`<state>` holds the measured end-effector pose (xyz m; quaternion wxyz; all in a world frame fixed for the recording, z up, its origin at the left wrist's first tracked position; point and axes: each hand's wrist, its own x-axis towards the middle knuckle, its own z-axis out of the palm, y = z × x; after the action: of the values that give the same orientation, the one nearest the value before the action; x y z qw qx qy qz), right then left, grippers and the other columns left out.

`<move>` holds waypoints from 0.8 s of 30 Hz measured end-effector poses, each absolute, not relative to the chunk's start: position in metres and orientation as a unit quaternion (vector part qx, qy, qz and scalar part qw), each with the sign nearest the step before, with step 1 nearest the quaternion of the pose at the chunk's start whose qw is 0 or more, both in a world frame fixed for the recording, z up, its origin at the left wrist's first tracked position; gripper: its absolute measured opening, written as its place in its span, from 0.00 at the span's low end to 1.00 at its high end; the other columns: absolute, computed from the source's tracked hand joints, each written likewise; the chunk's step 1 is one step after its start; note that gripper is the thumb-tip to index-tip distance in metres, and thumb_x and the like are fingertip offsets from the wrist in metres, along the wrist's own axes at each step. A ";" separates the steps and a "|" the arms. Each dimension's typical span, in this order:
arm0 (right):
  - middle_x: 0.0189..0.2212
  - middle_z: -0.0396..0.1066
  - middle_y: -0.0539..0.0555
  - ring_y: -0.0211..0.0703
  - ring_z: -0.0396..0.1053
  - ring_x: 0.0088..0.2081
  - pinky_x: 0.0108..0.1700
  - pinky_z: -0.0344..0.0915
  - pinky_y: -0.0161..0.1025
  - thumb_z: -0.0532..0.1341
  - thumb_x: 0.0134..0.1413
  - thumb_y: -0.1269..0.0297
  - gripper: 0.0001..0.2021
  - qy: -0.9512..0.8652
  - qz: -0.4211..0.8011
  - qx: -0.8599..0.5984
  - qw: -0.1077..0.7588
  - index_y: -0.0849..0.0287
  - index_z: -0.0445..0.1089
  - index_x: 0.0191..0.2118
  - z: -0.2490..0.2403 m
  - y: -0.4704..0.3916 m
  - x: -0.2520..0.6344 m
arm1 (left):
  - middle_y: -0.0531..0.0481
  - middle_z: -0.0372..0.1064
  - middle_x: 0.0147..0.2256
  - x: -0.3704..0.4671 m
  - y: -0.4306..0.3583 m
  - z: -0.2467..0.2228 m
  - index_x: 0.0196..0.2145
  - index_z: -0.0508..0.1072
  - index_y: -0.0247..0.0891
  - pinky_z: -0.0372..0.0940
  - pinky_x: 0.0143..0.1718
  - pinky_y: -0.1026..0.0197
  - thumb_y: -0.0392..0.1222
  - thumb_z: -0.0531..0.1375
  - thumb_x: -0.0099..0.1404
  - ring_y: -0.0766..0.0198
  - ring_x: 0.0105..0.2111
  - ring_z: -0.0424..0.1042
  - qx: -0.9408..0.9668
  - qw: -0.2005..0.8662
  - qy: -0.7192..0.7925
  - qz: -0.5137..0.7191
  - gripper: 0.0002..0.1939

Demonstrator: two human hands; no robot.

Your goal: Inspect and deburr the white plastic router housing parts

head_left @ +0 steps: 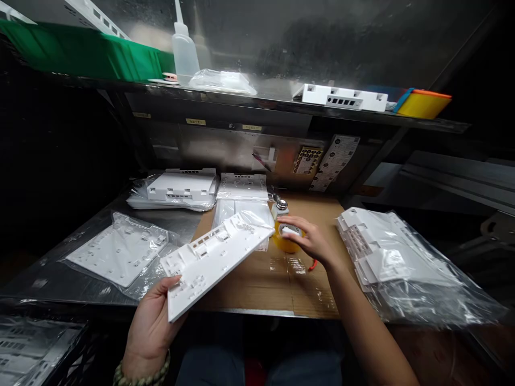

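A dark metal wall [322, 43] backs the workplace, with a shelf [273, 104] running across it. On the shelf, from left to right, are a green plastic bin [88, 53], a clear squeeze bottle [185, 53] with a long spout, a white housing [346, 98] and a yellow container [426, 104] with an orange rim. Below lies a dark surface [40, 279], its middle covered by brown cardboard [257, 289].

The left hand [152, 316] pinches the near left end of a white plastic panel [217, 260], thumb on its upper face. The panel is tilted and held above the near part of the cardboard, its other end pointing to the far right. The right hand [308, 238] has its fingers curved around a small white piece [290, 230]; whether they are pressed on it I cannot tell. Just beyond is a bottle [280, 208] with a metal top, and something yellow [284, 244] shows beside the fingers.

A bagged panel [118, 249] lies to the left, stacked housings [181, 185] sit at the far left, and bagged housings [386, 246] are piled on the right.
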<state>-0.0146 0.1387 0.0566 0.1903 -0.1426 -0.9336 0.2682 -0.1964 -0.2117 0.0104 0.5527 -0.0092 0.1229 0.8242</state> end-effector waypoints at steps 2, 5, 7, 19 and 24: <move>0.54 0.77 0.61 0.56 0.71 0.58 0.59 0.66 0.50 0.66 0.63 0.55 0.17 -0.936 0.176 -0.267 0.145 0.57 0.77 0.54 0.048 0.155 -0.029 | 0.33 0.72 0.58 -0.198 -0.212 0.014 0.74 0.48 0.38 0.71 0.57 0.42 0.31 0.48 0.69 0.44 0.58 0.72 0.079 0.542 0.084 0.832 0.37; 0.45 0.79 0.65 0.60 0.72 0.52 0.53 0.64 0.48 0.68 0.59 0.57 0.13 -0.930 0.126 -0.329 0.103 0.61 0.80 0.44 0.036 0.167 -0.039 | 0.34 0.71 0.58 -0.198 -0.212 0.023 0.71 0.59 0.40 0.68 0.59 0.41 0.34 0.50 0.70 0.44 0.57 0.72 0.126 0.512 0.060 0.847 0.33; 0.44 0.79 0.63 0.57 0.72 0.50 0.49 0.62 0.44 0.67 0.60 0.58 0.10 -0.931 0.104 -0.342 0.080 0.59 0.81 0.41 0.033 0.167 -0.039 | 0.37 0.72 0.57 -0.198 -0.213 0.028 0.68 0.64 0.42 0.65 0.61 0.39 0.35 0.53 0.68 0.44 0.56 0.73 0.102 0.474 0.074 0.872 0.31; 0.56 0.71 0.61 0.48 0.73 0.50 0.45 0.63 0.36 0.49 0.74 0.61 0.19 -0.932 0.085 -0.332 0.119 0.58 0.70 0.60 0.066 0.173 -0.055 | 0.36 0.75 0.54 -0.211 -0.202 0.037 0.63 0.72 0.39 0.68 0.60 0.42 0.49 0.50 0.78 0.45 0.56 0.74 0.081 0.464 0.141 0.871 0.23; 0.55 0.71 0.61 0.52 0.73 0.49 0.45 0.64 0.39 0.53 0.71 0.61 0.17 -0.928 0.056 -0.346 0.123 0.58 0.71 0.58 0.078 0.186 -0.082 | 0.37 0.77 0.52 -0.204 -0.187 0.044 0.65 0.69 0.39 0.69 0.60 0.43 0.50 0.52 0.78 0.46 0.50 0.79 0.045 0.430 0.151 0.889 0.24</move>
<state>-0.0823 0.1858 0.0776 0.1234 -0.3460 -0.9284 0.0557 -0.2038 -0.1865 0.0439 0.4300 0.0448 0.1514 0.8889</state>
